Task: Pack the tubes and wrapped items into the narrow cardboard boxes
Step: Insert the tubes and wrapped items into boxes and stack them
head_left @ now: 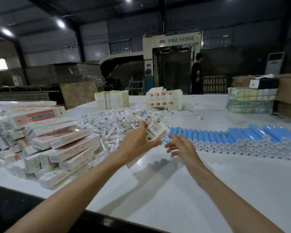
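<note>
We grip a narrow box [156, 132] in our left hand [136, 140]: white, barcoded, blurred, slanting up rightward. Our right hand [180, 145] hangs relaxed, empty, beside the blue tubes [208, 137].

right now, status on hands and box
Left hand grips box. Right hand open, by tubes. Nothing blocking.

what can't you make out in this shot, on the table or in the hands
- Head view, box in the left hand: motion blur; print unreadable, contents unseen.
- Head view, wrapped items: too small and tangled to tell apart.
- Head view, tubes: row cut by the right edge; count unknown.
- Head view, box pile: cut by the left edge; print too small.
</note>
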`<control>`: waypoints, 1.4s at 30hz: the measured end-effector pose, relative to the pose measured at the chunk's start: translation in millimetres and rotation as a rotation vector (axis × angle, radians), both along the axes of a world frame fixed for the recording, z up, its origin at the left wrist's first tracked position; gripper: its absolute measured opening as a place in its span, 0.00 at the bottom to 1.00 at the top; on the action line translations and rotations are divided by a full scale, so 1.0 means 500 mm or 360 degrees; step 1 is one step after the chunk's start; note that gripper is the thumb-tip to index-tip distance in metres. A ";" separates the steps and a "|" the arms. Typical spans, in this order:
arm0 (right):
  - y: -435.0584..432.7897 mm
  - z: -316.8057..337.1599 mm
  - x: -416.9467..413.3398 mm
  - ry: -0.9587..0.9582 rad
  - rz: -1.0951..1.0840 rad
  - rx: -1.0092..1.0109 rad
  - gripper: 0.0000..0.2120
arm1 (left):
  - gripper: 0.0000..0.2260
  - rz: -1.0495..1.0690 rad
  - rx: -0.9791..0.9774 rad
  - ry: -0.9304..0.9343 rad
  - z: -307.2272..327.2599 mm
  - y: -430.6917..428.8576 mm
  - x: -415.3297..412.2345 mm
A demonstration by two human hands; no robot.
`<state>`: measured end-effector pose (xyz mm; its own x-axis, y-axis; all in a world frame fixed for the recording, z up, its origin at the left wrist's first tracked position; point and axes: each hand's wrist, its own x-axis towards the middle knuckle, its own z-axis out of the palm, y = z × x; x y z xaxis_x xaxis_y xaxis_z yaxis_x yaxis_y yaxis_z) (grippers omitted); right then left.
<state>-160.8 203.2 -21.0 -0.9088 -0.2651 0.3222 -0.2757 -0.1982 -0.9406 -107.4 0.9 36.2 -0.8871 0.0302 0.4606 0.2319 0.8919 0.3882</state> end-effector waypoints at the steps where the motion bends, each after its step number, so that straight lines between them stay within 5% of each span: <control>1: -0.003 0.001 0.003 -0.0021 0.0022 -0.0014 0.16 | 0.31 -0.0041 0.0039 -0.0011 -0.016 0.026 -0.010; 6: 0.021 -0.009 -0.013 -0.0125 -0.0095 -0.0084 0.19 | 0.33 -0.0277 0.0258 -0.0156 -0.066 0.119 -0.048; 11: 0.058 -0.013 -0.044 -0.0299 -0.0149 -0.0175 0.17 | 0.20 -0.0728 0.1338 -0.0973 -0.043 0.124 -0.059; 14: 0.077 -0.013 -0.053 -0.0339 -0.0102 -0.0132 0.15 | 0.15 -0.0725 0.1448 -0.0994 -0.054 0.112 -0.073; 18: 0.087 -0.004 -0.050 -0.0243 -0.0226 0.0220 0.13 | 0.10 -0.0616 0.1564 -0.0782 -0.099 0.110 -0.084; 22: 0.143 0.035 -0.084 0.0052 -0.0933 0.0605 0.13 | 0.11 -0.0614 0.1772 -0.0709 -0.114 0.093 -0.091; 27: 0.256 0.067 -0.165 0.0387 -0.1586 0.1927 0.11 | 0.14 -0.0663 0.1861 -0.0685 -0.109 0.089 -0.084; 31: 0.315 0.063 -0.201 0.0275 -0.1603 0.2508 0.12 | 0.14 -0.0685 0.1893 -0.0675 -0.109 0.098 -0.083; 42: 0.303 0.051 -0.208 0.0288 -0.1646 0.2860 0.17 | 0.14 -0.0693 0.1889 -0.0642 -0.104 0.100 -0.079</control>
